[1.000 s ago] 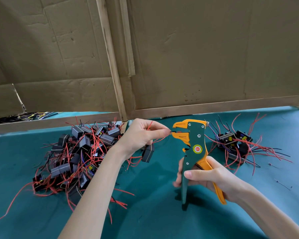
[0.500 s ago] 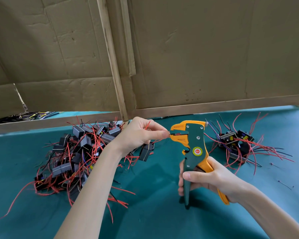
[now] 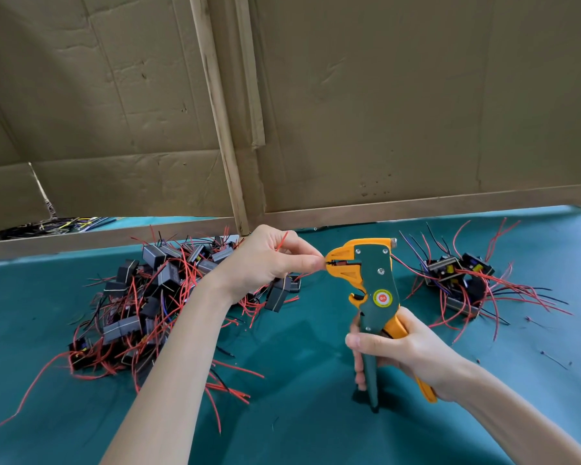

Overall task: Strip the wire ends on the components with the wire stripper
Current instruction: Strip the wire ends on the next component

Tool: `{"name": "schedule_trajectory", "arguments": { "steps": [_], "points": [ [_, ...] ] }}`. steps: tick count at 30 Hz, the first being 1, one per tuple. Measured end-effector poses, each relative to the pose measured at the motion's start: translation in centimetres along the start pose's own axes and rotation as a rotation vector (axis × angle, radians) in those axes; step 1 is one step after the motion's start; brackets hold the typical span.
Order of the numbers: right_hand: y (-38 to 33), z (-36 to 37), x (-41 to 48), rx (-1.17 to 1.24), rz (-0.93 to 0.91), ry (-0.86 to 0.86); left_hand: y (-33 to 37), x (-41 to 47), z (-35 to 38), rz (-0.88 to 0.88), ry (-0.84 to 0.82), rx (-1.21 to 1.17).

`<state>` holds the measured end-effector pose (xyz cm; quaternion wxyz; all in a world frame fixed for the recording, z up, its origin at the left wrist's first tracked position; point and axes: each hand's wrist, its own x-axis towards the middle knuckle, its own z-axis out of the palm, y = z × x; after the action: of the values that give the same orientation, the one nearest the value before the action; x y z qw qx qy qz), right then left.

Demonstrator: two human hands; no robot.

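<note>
**A:** Change from a second ago: the jaws of the wire stripper (image 3: pixel 378 280), then gaping, now stand nearly closed, and its handles are drawn closer together.

**B:** And the hands?

**A:** The right hand (image 3: pixel 406 350) wraps both handles and holds the tool upright above the teal table (image 3: pixel 316 431). The left hand (image 3: pixel 265 260) pinches a red wire (image 3: pixel 282 241) between thumb and forefinger. Its fingertips touch the orange jaw mouth, and the wire end lies inside.

**B:** The component?

**A:** A black component (image 3: pixel 277 297) hangs just below the left hand. A large pile (image 3: pixel 148 297) lies to the left, a smaller group (image 3: pixel 457 276) to the right, and a cardboard wall (image 3: pixel 383 95) stands behind.
</note>
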<state>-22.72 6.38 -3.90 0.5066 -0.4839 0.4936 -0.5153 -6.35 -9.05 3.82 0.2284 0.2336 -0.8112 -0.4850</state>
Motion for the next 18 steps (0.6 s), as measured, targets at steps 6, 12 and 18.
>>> {"name": "schedule_trajectory", "arguments": {
  "steps": [6, 12, 18],
  "points": [
    [0.9, 1.5, 0.4, 0.005, 0.031, 0.227, -0.3, 0.3, 0.4, -0.005, 0.024, -0.022],
    [0.9, 0.8, 0.7, 0.116, 0.091, 0.229, -2.1, 1.2, 1.6, -0.069, 0.055, -0.069],
    [0.6, -1.0, 1.2, 0.187, 0.08, 0.183, -5.5, 2.1, 2.5, -0.148, 0.117, 0.232]
  ]
}}
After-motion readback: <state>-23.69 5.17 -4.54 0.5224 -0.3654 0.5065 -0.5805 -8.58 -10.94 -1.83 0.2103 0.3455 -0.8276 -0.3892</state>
